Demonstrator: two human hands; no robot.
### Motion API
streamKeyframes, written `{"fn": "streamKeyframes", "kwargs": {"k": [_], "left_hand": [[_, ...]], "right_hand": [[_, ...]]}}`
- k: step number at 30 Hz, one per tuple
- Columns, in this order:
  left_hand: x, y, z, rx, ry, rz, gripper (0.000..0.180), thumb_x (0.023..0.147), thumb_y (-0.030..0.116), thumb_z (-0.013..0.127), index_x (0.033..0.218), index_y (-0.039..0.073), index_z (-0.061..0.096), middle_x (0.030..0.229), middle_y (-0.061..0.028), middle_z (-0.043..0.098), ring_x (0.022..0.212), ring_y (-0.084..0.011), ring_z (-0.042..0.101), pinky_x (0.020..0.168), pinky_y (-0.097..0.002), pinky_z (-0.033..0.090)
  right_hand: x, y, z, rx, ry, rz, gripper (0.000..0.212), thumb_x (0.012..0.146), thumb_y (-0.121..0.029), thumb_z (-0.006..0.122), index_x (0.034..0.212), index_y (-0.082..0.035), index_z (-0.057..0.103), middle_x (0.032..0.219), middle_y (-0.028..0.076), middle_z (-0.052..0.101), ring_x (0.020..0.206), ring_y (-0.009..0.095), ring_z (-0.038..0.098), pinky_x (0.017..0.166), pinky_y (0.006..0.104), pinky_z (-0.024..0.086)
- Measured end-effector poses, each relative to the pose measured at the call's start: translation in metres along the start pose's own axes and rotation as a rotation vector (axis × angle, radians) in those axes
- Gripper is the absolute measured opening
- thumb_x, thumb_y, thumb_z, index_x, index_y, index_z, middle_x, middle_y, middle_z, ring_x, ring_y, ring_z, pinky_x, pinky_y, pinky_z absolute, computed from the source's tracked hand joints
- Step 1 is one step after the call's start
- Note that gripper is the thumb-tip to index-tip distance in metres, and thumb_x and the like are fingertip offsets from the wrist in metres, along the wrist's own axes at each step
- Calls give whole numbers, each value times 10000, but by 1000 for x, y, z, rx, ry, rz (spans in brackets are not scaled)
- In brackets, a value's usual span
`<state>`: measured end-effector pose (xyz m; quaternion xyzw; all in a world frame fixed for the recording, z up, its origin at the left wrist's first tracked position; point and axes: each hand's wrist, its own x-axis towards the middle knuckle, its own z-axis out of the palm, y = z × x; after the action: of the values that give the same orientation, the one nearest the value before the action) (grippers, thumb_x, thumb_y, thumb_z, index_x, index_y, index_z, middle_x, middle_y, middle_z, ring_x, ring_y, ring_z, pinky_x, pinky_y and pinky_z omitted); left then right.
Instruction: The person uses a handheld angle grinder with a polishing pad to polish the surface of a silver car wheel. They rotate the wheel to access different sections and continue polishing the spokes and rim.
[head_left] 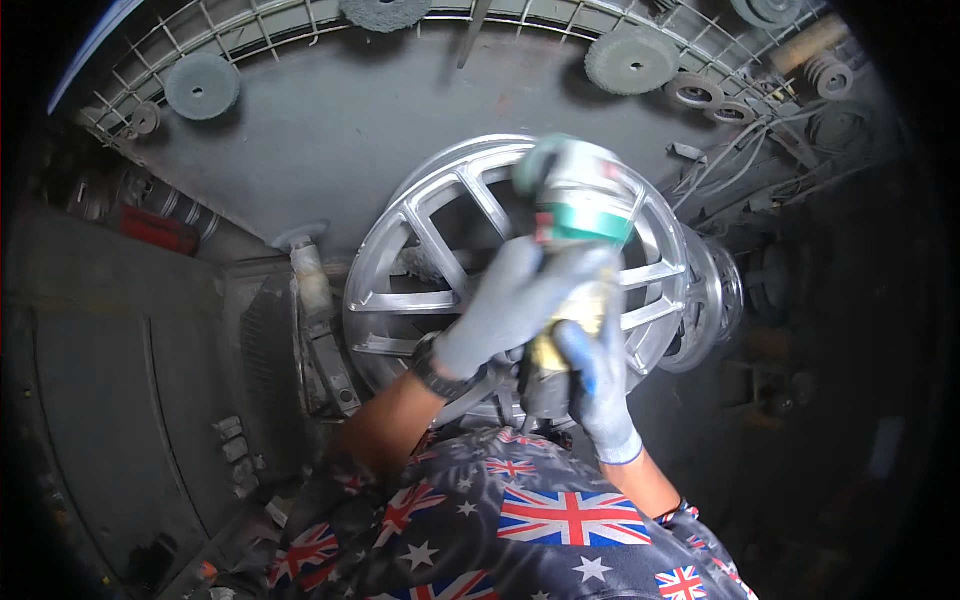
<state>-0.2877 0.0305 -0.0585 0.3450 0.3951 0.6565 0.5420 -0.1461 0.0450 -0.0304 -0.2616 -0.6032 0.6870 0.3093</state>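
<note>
A green and white angle grinder (590, 195), blurred by motion, is raised over a silver alloy wheel rim (430, 240). My left hand (500, 305), in a grey glove with a black watch at the wrist, wraps the grinder's body just behind its green part. Farther back, my right hand (602, 385), in a grey glove with blue on it, grips the yellowish wrapped rear section. The grinder's head points away from me, toward the far side of the rim. Its disc is too smeared to make out clearly. The rim's spokes face up, partly hidden by my hands and the tool.
A second wheel rim (725, 290) lies right of the first. Along the back, a wire rack (270, 30) holds several abrasive discs, one a round grey disc (630, 60). Another disc-headed tool (310, 280) stands at the left. Loose cables (740, 150) hang at the back right.
</note>
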Motion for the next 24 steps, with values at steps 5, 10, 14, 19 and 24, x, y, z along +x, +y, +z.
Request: {"fn": "streamKeyframes", "kwargs": {"k": [5, 10, 14, 19, 24], "left_hand": [[-59, -51, -37, -48, 456, 524, 365, 991, 268, 561, 1200, -27, 613, 1107, -122, 676, 954, -212, 691, 821, -339, 564], [-44, -28, -23, 103, 424, 551, 391, 993, 260, 538, 1240, -39, 582, 1153, -141, 661, 996, -244, 685, 865, -365, 560], [-1, -30, -8, 611, 178, 583, 356, 994, 169, 497, 1271, -44, 567, 1177, -172, 652, 1042, -280, 672, 907, -385, 540], [60, -25, 54, 400, -258, 266, 332, 1005, 226, 533, 1169, -42, 641, 1016, -168, 696, 927, -286, 687, 841, -347, 520], [84, -54, 107, 213, -514, -241, 384, 998, 295, 608, 1206, -27, 621, 1040, -55, 681, 948, -126, 632, 833, -311, 508]], "right_hand": [[20, -19, 22, -550, -421, -52, 869, 875, -155, 655, 1578, -19, 161, 1399, 297, 498, 1270, 358, 563, 1040, 399, 457], [25, -43, 9, -537, -374, 21, 862, 882, -128, 687, 1572, 3, 187, 1488, 258, 429, 1392, 331, 437, 1136, 392, 340], [16, -52, -22, -447, -102, 37, 875, 880, -97, 698, 1578, -2, 179, 1535, 226, 392, 1433, 291, 383, 1160, 385, 309], [-14, -29, -69, 73, 211, 16, 739, 968, -93, 565, 1571, 19, 153, 1486, 178, 412, 1357, 239, 448, 1122, 349, 358], [-48, 15, -80, 262, 565, -2, 501, 1031, -336, 500, 1417, -46, 371, 1103, 134, 626, 854, 203, 682, 724, 332, 586]]}}
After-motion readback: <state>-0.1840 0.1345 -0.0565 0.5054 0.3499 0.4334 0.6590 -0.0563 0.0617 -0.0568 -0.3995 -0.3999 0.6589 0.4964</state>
